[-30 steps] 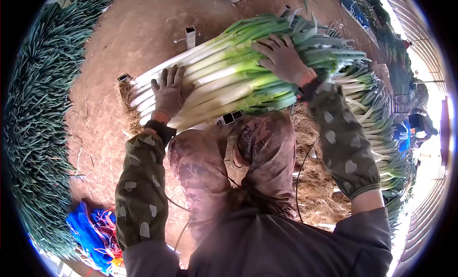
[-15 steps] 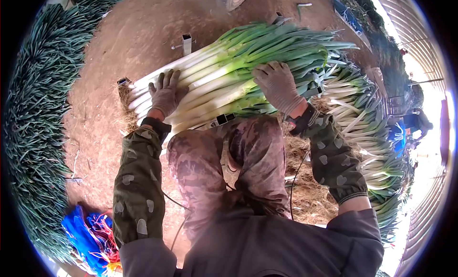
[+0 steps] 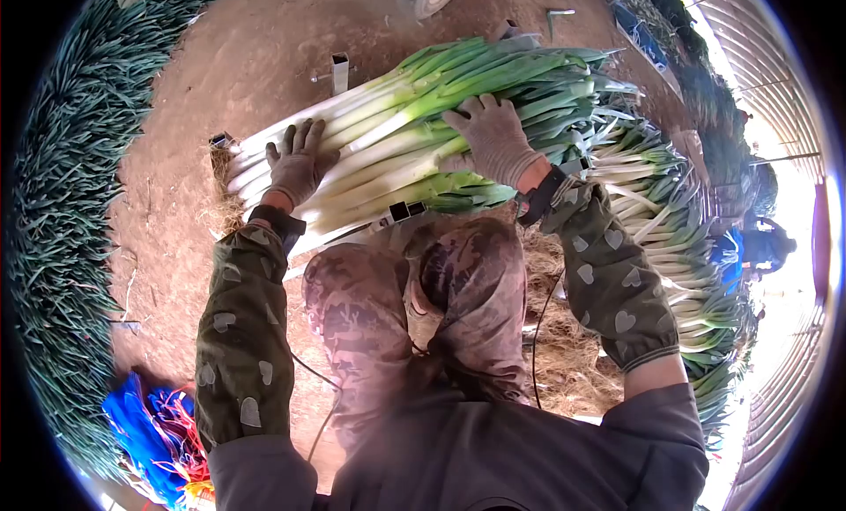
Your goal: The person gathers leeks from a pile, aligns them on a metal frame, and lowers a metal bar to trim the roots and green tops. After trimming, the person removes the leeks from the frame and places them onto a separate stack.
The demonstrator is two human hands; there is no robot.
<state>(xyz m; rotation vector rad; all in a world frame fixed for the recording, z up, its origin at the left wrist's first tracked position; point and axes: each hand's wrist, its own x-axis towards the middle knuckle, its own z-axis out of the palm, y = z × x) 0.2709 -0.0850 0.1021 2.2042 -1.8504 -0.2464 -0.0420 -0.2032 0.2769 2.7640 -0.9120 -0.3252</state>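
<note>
A thick pile of long green onions (image 3: 379,181) lies in front of my knees, white shanks to the left and green leaves to the right. My left hand (image 3: 300,166), in a grey-brown glove, rests on the white shanks near the root end with its fingers spread. Farther right, my gloved right hand (image 3: 496,143) lies on the pile where white turns to green, fingers apart and thumb out to the left. Neither hand is wrapped around a stalk. Stringy roots (image 3: 227,198) hang at the pile's left end.
Square metal posts (image 3: 340,73) stand around the pile. More green onions (image 3: 665,247) lie at right, above shed roots (image 3: 564,335). A dark green bank of leaves (image 3: 70,220) lines the left side. Blue and red ties (image 3: 154,440) lie lower left. Another person (image 3: 768,247) is far right.
My right hand has moved slightly left and up the pile, and its fingers have spread wider. My left hand stays on the white shanks, its fingers a little more apart. The view has shifted slightly.
</note>
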